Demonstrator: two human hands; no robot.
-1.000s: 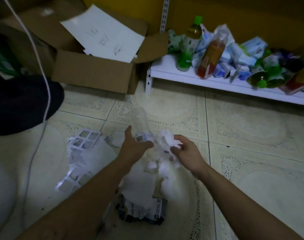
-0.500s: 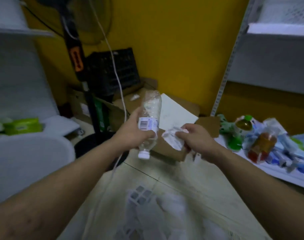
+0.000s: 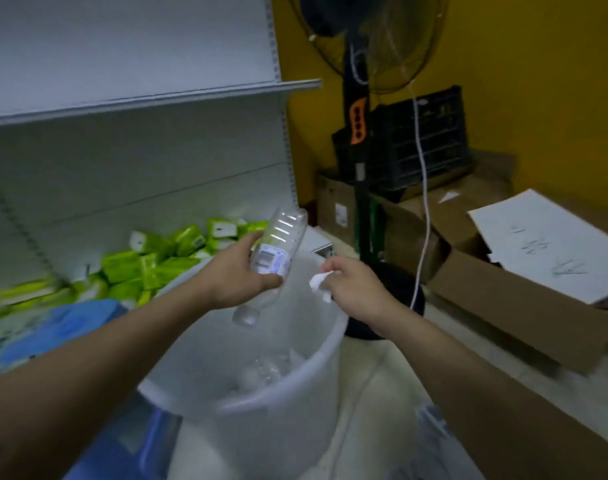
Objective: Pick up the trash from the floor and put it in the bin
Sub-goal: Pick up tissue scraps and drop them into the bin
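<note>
We see left hand (image 3: 236,275) stretched over white round plastic bin (image 3: 316,368), fingers and thumb wrapped round clear ribbed plastic bottle (image 3: 276,251), neck tilted down above opening, near far rim. Right hand (image 3: 358,289) beside it, fingertips pinching crumpled white paper scrap (image 3: 318,280) over far-right rim. Paper mostly hidden by fingers. Bin contents blurred; we make out only clear plastic at bottom.

The clear plastic bottle (image 3: 277,251) is tilted, neck down, above the open white bin (image 3: 317,364). The crumpled white paper (image 3: 317,283) is just beside the bottle.
</note>
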